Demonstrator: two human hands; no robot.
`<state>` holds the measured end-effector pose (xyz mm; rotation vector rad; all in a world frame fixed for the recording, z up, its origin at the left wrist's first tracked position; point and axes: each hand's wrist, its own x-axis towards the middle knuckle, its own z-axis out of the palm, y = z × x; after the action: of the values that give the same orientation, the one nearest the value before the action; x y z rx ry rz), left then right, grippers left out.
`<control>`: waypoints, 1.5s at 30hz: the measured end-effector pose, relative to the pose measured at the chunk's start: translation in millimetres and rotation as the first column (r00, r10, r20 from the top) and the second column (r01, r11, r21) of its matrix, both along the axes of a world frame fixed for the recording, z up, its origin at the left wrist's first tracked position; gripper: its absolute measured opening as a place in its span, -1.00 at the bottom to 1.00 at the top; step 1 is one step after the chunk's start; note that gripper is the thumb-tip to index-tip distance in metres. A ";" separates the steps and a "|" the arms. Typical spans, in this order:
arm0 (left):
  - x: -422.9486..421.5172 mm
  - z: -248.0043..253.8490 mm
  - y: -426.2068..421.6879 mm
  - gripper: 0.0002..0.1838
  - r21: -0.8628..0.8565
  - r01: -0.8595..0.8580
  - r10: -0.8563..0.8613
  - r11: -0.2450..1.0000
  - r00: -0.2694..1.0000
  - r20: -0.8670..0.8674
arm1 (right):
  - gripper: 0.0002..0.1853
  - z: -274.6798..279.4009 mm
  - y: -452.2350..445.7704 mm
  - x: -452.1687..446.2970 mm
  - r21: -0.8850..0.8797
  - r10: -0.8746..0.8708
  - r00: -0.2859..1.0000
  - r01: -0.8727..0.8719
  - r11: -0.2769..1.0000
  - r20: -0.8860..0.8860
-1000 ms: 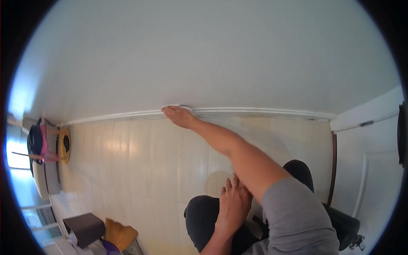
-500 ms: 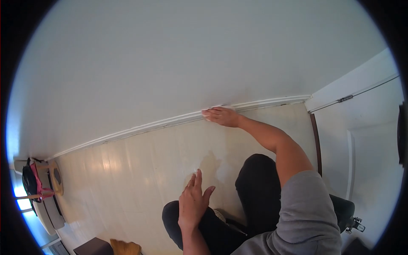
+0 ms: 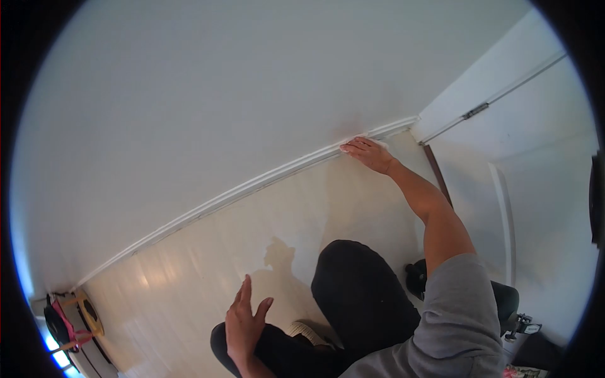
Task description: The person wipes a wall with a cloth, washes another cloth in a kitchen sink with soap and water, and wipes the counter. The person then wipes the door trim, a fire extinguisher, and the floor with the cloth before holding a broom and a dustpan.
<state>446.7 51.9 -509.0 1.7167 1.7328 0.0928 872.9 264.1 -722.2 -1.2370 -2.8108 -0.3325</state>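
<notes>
My right hand (image 3: 372, 155) presses a white cloth (image 3: 383, 145) against the white baseboard (image 3: 252, 184), close to the corner by the door. The fingers lie over the cloth, so most of it is hidden; whether it is fabric or paper I cannot tell. Lower down, my left hand (image 3: 244, 324) hovers over my left knee with its fingers stretched and the thumb apart. It holds nothing.
A grey-white wall (image 3: 220, 94) rises above the baseboard. On the right stands a white door (image 3: 548, 189) with a hinge (image 3: 475, 111). Light flooring (image 3: 208, 271) surrounds my bent knees. A chair with a pink-and-black bag (image 3: 66, 324) is at far left.
My right hand has slid the cloth along the baseboard toward the door corner. The view has turned and shifted right. My left hand stays raised near the knee, its thumb spread.
</notes>
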 end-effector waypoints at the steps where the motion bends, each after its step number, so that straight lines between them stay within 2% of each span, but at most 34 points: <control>1: 2.4 -0.3 0.5 -0.33 0.000 0.020 -0.020 1.000 1.000 0.010 | -0.56 1.1 -3.3 14.1 0.000 -0.020 1.000 0.020 1.000 0.010; 3: 6.1 0.2 2.4 -0.33 -0.017 0.021 -0.021 1.000 1.000 -0.024 | -0.53 2.1 -10.2 37.6 -0.106 -0.214 0.976 0.208 0.972 -0.049; 4: 6.2 -0.7 2.4 -0.33 -0.020 0.026 -0.027 0.999 0.999 -0.032 | -0.53 3.0 -14.4 46.2 -0.105 -0.231 0.972 0.225 0.969 -0.047; 6: 6.4 -8.8 5.7 -0.34 0.012 0.044 -0.044 0.999 0.999 -0.009 | -0.55 3.6 -19.9 65.6 0.061 -0.284 0.953 0.279 0.958 0.100; 7: 7.2 -10.3 7.1 -0.36 0.042 0.044 -0.045 0.998 0.999 0.014 | -0.55 -0.7 -23.8 76.5 0.063 -0.294 0.950 0.289 0.955 0.103; 9: 12.6 -7.9 16.0 -0.38 0.013 -0.013 0.012 1.000 0.997 0.074 | -0.58 -13.5 -28.0 99.2 -0.176 -0.677 0.719 0.654 0.736 -0.158; 10: 15.8 -7.1 21.9 -0.41 -0.022 -0.081 0.083 0.997 0.988 0.128 | -0.57 -30.4 -23.5 121.1 -0.414 -0.769 0.412 0.666 0.620 -0.489; 11: 14.9 -9.3 27.9 -0.41 -0.015 -0.080 0.081 0.997 0.988 0.132 | -0.57 -25.1 -18.6 131.8 -0.407 -0.765 0.413 0.668 0.623 -0.493; 13: 0.1 -22.7 41.8 -0.44 -0.083 -0.091 0.112 0.992 0.950 0.293 | -0.57 -20.4 -7.3 137.3 -0.113 -0.726 0.327 0.867 0.485 -0.605; 14: -13.5 -38.5 51.2 -0.47 -0.083 -0.072 0.095 0.994 0.939 0.332 | -0.57 -21.0 3.0 135.8 -0.118 -0.721 0.333 0.859 0.497 -0.608; 15: -24.9 -50.0 64.0 -0.49 -0.113 -0.076 0.109 0.991 0.941 0.319 | -0.59 -25.4 15.8 131.3 -0.489 -0.694 -0.029 0.731 0.476 -0.719; 16: -34.6 -62.5 74.5 -0.51 -0.148 -0.093 0.135 0.985 0.944 0.302 | -0.62 -31.7 29.8 122.6 -0.767 -0.665 -0.395 0.432 0.474 -0.634; 17: -37.3 -70.1 84.8 -0.52 -0.225 -0.176 0.247 0.958 0.907 0.342 | -0.64 -66.6 48.2 126.3 -0.538 -0.531 -0.278 0.723 0.433 -0.800; 19: -53.1 -92.1 100.3 -0.53 -0.344 -0.304 0.442 0.888 0.770 0.461 | -0.57 -57.7 47.8 77.7 -0.556 -0.506 -0.328 0.726 0.405 -0.798; 20: -59.9 -113.1 105.3 -0.52 -0.383 -0.367 0.525 0.848 0.686 0.504 | -0.48 -53.0 41.7 67.6 -0.637 -0.650 -0.243 0.602 0.481 -0.720; 21: -63.4 -128.7 113.1 -0.52 -0.428 -0.457 0.626 0.780 0.596 0.504 | -0.48 -60.0 34.2 38.2 -0.654 -0.665 -0.237 0.573 0.494 -0.709; 22: -66.1 -146.4 123.1 -0.51 -0.471 -0.525 0.704 0.709 0.497 0.508 | -0.47 -63.0 26.1 7.2 -0.468 -0.640 -0.067 0.741 0.482 -0.766; 23: -71.9 -175.1 129.9 -0.47 -0.409 -0.608 0.729 0.680 0.502 0.466 | -0.45 -64.7 17.1 -21.9 -0.237 -0.614 0.114 0.856 0.460 -0.781; 24: -78.9 -210.2 136.6 -0.43 -0.342 -0.678 0.750 0.650 0.504 0.428 | -0.45 -70.9 8.5 -51.2 -0.169 -0.540 0.199 0.813 0.557 -0.818; 25: -88.1 -257.5 142.4 -0.36 -0.144 -0.675 0.679 0.724 0.660 0.322 | -0.46 -75.4 -0.4 -80.8 -0.093 -0.454 0.281 0.759 0.645 -0.845; 26: -96.7 -287.1 147.4 -0.29 0.048 -0.620 0.604 0.783 0.777 0.178 | -0.46 -63.9 -12.3 -108.8 -0.212 -0.492 0.265 0.665 0.716 -0.829; 27: -82.5 -280.4 152.6 -0.19 0.147 -0.634 0.639 0.759 0.769 0.022 | -0.46 -44.0 -22.9 -128.8 -0.326 -0.529 0.257 0.553 0.767 -0.808; 28: -60.1 -273.5 157.9 -0.10 0.249 -0.633 0.673 0.733 0.728 -0.131 | -0.46 -24.8 -26.2 -137.2 -0.319 -0.516 0.266 0.538 0.780 -0.814; 29: -57.4 -289.1 161.8 -0.06 0.305 -0.608 0.659 0.732 0.746 -0.096 | -0.48 -2.3 -29.1 -144.6 -0.671 -0.683 0.013 0.173 0.721 -0.730; 30: -57.0 -304.7 165.2 -0.03 0.361 -0.583 0.642 0.728 0.764 -0.061 | -0.49 23.3 -33.0 -152.7 -0.805 -0.851 -0.131 -0.279 0.523 -0.508; 32: -34.0 -307.8 160.6 0.02 0.486 -0.477 0.612 0.732 0.774 -0.162 | -0.50 84.0 -45.2 -164.5 -0.815 -0.860 -0.188 -0.274 0.510 -0.475; 34: -14.6 -319.2 154.2 -0.30 0.755 -0.372 0.562 0.541 0.827 0.004 | -0.52 132.7 -60.4 -161.5 -0.807 -0.859 -0.222 -0.299 0.510 -0.461; 35: -6.8 -316.2 151.5 -0.30 0.751 -0.386 0.581 0.536 0.814 0.004 | -0.53 156.8 -70.3 -162.9 -0.783 -0.832 -0.239 -0.283 0.554 -0.502; 37: 3.1 -296.1 143.2 -0.71 0.597 -0.501 0.432 0.627 0.861 0.269 | -0.55 203.6 -93.6 -168.7 -0.745 -0.795 -0.265 -0.281 0.606 -0.546; 38: 5.2 -289.0 137.4 -0.71 0.593 -0.513 0.448 0.621 0.853 0.268 | -0.56 219.2 -105.5 -174.2 -0.727 -0.782 -0.278 -0.290 0.622 -0.558; 40: 8.6 -282.1 132.4 -0.94 0.517 -0.579 0.435 0.631 0.815 0.382 | -0.56 225.7 -128.2 -185.1 -0.689 -0.771 -0.297 -0.347 0.637 -0.563; 42: 2.7 -282.0 126.7 -0.94 0.544 -0.567 0.412 0.619 0.823 0.390 | -0.56 226.7 -149.9 -198.6 -0.648 -0.761 -0.318 -0.399 0.649 -0.565; 44: -4.4 -288.8 123.6 -0.94 0.568 -0.554 0.390 0.609 0.832 0.394 | -0.54 212.0 -168.3 -212.8 -0.678 -0.825 -0.340 -0.470 0.565 -0.452; 45: -8.9 -294.5 122.9 -0.95 0.646 -0.438 0.313 0.626 0.899 0.306 | -0.54 204.9 -173.8 -213.2 -0.680 -0.831 -0.327 -0.477 0.557 -0.451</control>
<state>437.8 174.8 -803.5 1.7116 2.0485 1.2102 659.7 90.3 -517.2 -1.0875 -0.7239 1.5348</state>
